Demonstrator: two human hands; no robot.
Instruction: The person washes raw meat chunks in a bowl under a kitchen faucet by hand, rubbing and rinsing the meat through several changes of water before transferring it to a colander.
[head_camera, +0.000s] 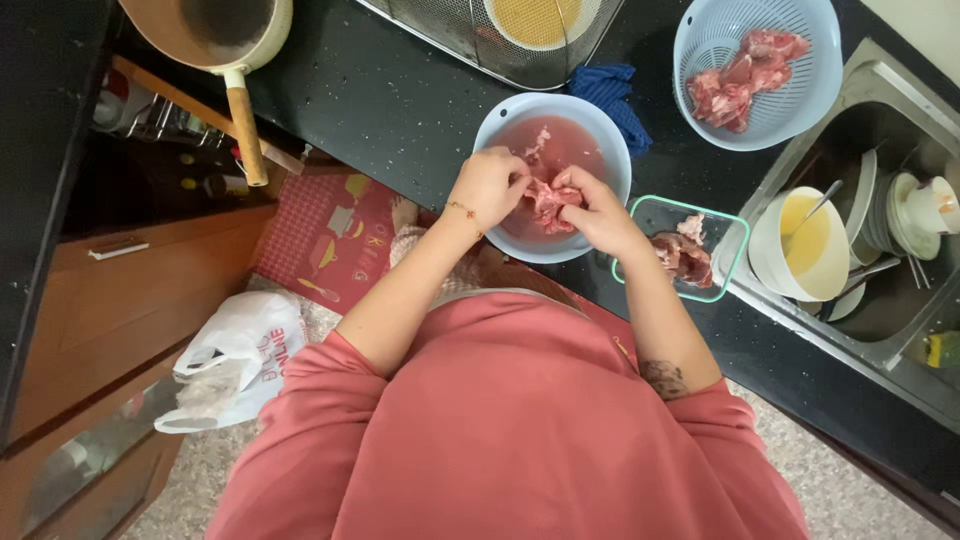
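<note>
Head camera looked straight down on both hands meeting over a pale blue bowl (610, 150) of pinkish water. Left hand (488, 186) and right hand (598, 212) were both closed on one piece of raw meat (548, 203) — fingers curled around it from either side, holding it just above the water. Just beside the right hand sat a green-rimmed container (728, 262) with more meat. Well beyond the grip, a blue colander (810, 110) held pink pieces; past the right hand lay the sink (900, 320) — full of dishes.
</note>
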